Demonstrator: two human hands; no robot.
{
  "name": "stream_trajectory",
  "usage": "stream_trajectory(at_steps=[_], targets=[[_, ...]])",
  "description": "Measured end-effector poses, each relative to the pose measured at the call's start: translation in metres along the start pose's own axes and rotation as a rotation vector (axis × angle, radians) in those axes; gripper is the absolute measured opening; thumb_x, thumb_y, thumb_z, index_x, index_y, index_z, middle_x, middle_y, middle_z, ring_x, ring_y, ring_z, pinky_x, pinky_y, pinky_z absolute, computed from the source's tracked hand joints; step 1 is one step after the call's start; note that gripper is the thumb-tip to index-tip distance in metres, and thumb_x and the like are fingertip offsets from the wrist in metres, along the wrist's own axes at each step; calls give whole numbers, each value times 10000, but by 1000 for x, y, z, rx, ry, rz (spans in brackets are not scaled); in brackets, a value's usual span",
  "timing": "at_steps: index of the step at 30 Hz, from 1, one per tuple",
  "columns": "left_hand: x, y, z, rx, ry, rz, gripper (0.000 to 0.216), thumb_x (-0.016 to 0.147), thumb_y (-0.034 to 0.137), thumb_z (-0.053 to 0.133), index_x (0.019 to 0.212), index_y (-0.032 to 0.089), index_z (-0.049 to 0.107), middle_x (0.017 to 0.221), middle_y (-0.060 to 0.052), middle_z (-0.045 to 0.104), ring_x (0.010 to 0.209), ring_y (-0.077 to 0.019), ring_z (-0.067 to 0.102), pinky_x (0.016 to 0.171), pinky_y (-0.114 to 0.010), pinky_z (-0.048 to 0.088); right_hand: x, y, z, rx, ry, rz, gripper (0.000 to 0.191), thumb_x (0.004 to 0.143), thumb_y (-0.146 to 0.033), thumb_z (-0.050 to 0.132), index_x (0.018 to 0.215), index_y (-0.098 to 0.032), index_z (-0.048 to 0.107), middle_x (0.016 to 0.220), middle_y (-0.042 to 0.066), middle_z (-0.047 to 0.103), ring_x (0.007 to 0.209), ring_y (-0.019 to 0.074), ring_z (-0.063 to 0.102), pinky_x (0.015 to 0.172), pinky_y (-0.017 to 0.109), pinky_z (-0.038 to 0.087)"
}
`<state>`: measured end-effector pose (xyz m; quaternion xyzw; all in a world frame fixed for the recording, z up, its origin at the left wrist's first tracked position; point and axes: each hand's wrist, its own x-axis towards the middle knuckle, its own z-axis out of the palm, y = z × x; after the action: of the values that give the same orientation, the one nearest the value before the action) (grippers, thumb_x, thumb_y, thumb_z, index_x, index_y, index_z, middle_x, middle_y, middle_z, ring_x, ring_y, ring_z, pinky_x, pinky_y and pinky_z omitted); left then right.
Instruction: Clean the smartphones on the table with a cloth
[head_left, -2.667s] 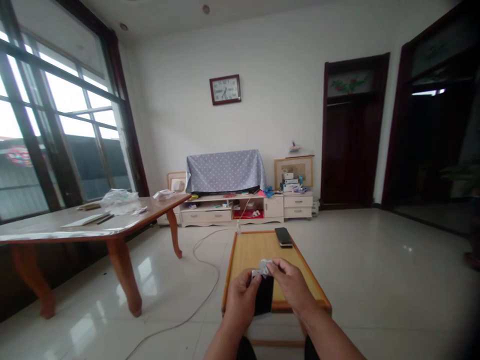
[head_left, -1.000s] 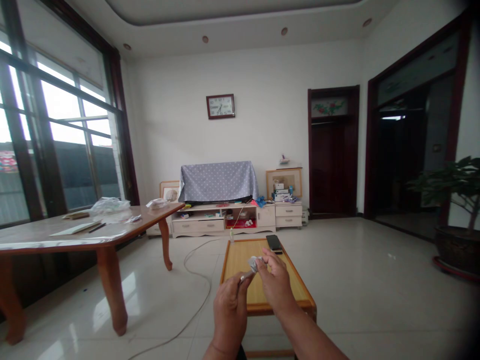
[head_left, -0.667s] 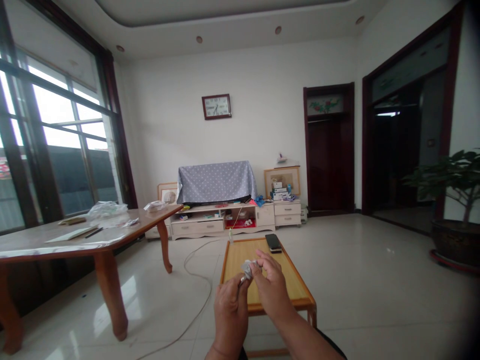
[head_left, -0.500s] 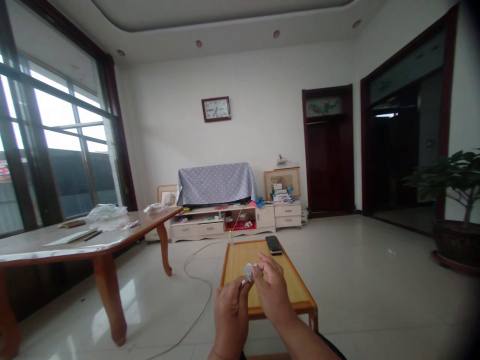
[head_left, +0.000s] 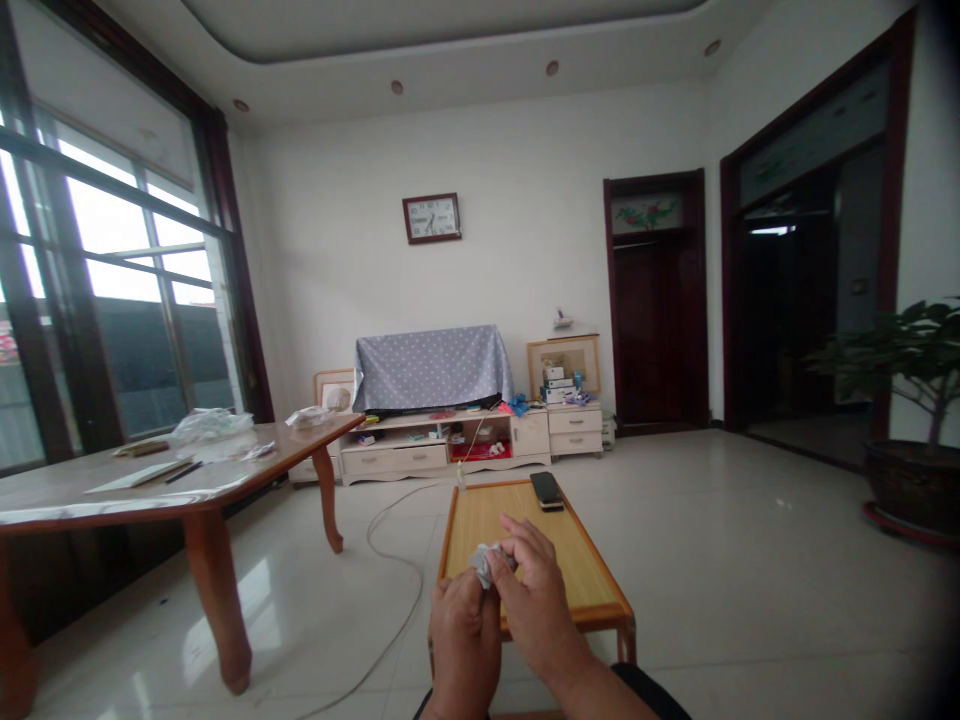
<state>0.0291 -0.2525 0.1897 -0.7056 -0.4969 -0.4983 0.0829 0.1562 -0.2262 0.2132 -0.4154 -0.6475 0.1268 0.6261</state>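
Close together above the near part of a low table (head_left: 480,510) are both my hands. A small crumpled whitish-grey wad (head_left: 484,565), paper or cloth, sits between them. My right hand (head_left: 534,585) pinches the wad between thumb and bent fingers. Just below and to the left, my left hand (head_left: 465,630) is closed in a fist, its upper fingers against the wad. Whatever else lies inside that fist is hidden. On the tabletop beyond them lies a dark phone (head_left: 546,490), and a small clear bottle (head_left: 461,475) stands at the far left corner.
A large wooden table (head_left: 292,455) at left bears plastic bags (head_left: 210,425), a paper pad (head_left: 142,475) and a dark pen (head_left: 184,471). A cable (head_left: 416,600) runs across the floor. A potted plant (head_left: 930,400) stands at right, a cabinet (head_left: 397,458) at the far wall.
My right hand and the wad have shifted slightly left and down, closer to my left fist. A shiny bit visible at the left fingers before is now covered.
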Motion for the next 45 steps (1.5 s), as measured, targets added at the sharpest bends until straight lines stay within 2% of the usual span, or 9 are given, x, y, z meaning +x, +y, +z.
stream_trajectory(at_steps=[6, 11, 16, 22, 29, 36, 39, 42, 45], targets=[[3, 4, -6, -49, -9, -2, 167, 987, 330, 526, 1037, 272, 674, 941, -31, 753, 830, -189, 670, 757, -302, 425, 6, 11, -5, 3, 45, 77, 283, 951, -432, 559, 825, -237, 720, 1276, 115, 685, 1256, 295, 568, 1106, 505, 395], [3, 4, -2, -40, -32, -33, 178, 986, 297, 514, 952, 251, 682, 809, -10, 725, 768, -181, 653, 734, -301, 413, 4, 7, -2, -10, 15, 4, 229, 936, -411, 594, 843, -253, 731, 1303, 84, 680, 1304, 277, 530, 1144, 497, 351], [7, 4, -8, -111, -35, -99, 209, 994, 356, 511, 1040, 268, 695, 942, -23, 746, 853, -192, 658, 804, -318, 435, 9, 8, -8, 17, 39, 65, 285, 952, -436, 562, 840, -236, 732, 1281, 104, 691, 1265, 271, 569, 1136, 488, 371], [11, 5, -10, -216, -76, -137, 232, 977, 393, 528, 1001, 258, 715, 866, -16, 738, 769, -179, 644, 739, -293, 466, 9, 2, -5, 20, 44, 13, 251, 933, -441, 604, 851, -256, 752, 1287, 89, 693, 1295, 276, 547, 1153, 498, 355], [20, 4, -12, -659, 25, -457, 401, 910, 557, 588, 1051, 197, 697, 949, -34, 746, 870, -195, 687, 784, -289, 554, 11, 17, 4, 347, 43, 284, 405, 882, -561, 650, 937, -184, 787, 1266, 152, 702, 1198, 312, 640, 1021, 476, 498], [29, 13, -13, -1018, 143, -661, 378, 855, 507, 691, 1060, 191, 676, 1010, -37, 751, 924, -185, 706, 839, -292, 568, -2, 13, 4, 418, -60, 332, 525, 819, -664, 676, 1016, -190, 787, 1138, 146, 751, 1104, 337, 686, 942, 455, 546], [25, 9, -9, -1090, 146, -714, 407, 843, 504, 708, 1095, 186, 673, 1049, -56, 751, 951, -196, 707, 862, -313, 566, -1, 8, -1, 464, -189, 326, 520, 839, -649, 660, 1049, -184, 765, 1060, 117, 766, 1016, 314, 703, 898, 418, 551], [23, 1, -9, -1093, 86, -717, 420, 847, 508, 703, 1097, 171, 679, 1044, -74, 744, 962, -211, 698, 866, -331, 552, 2, 8, -7, 543, -306, 315, 454, 891, -582, 630, 1056, -174, 741, 981, 78, 765, 924, 271, 698, 846, 369, 539], [27, -7, -18, -1037, -72, -667, 418, 843, 492, 711, 1089, 154, 693, 1015, -83, 737, 935, -217, 682, 869, -341, 526, 6, 15, -15, 537, -357, 302, 394, 898, -533, 632, 1007, -168, 733, 944, 61, 752, 895, 251, 677, 818, 338, 517]])
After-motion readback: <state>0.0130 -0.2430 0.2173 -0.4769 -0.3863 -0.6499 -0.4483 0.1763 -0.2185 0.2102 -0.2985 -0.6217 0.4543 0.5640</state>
